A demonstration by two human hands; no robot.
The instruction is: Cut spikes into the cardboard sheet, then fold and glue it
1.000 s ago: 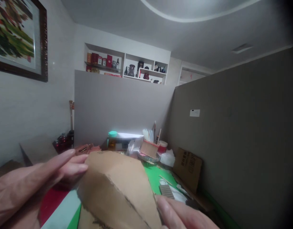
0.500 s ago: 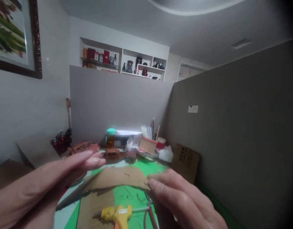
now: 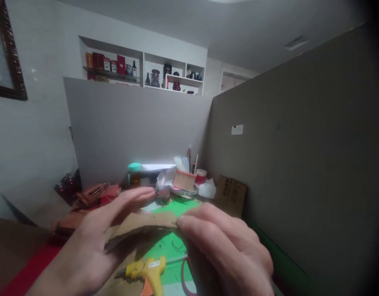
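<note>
A curved piece of brown cardboard (image 3: 149, 220) is held up between my two hands, its torn edge towards me. My right hand (image 3: 229, 242) is closed on its right end, thumb and fingers pressed together there. Around the left end curls my left hand (image 3: 93, 238), its fingers reaching forward along the far side and its palm against the edge. Below the cardboard lies a yellow glue gun (image 3: 146, 271), nozzle to the left, with a glue stick in its back. Red-handled pliers (image 3: 186, 275) are beside it, partly covered by my right hand.
Reddish-brown model pieces (image 3: 93, 195) stand at the left. At the back are a teal-lidded jar (image 3: 134, 167), a box (image 3: 185, 179) near upright sticks, and a red tub (image 3: 201, 176). A cardboard box (image 3: 231, 195) leans by the grey partition (image 3: 288, 135). The table has a green mat (image 3: 174, 263).
My left hand has moved right and onto the cardboard's left end, where it was held above it before. The cardboard now appears narrower between my hands. The view has shifted right and down.
</note>
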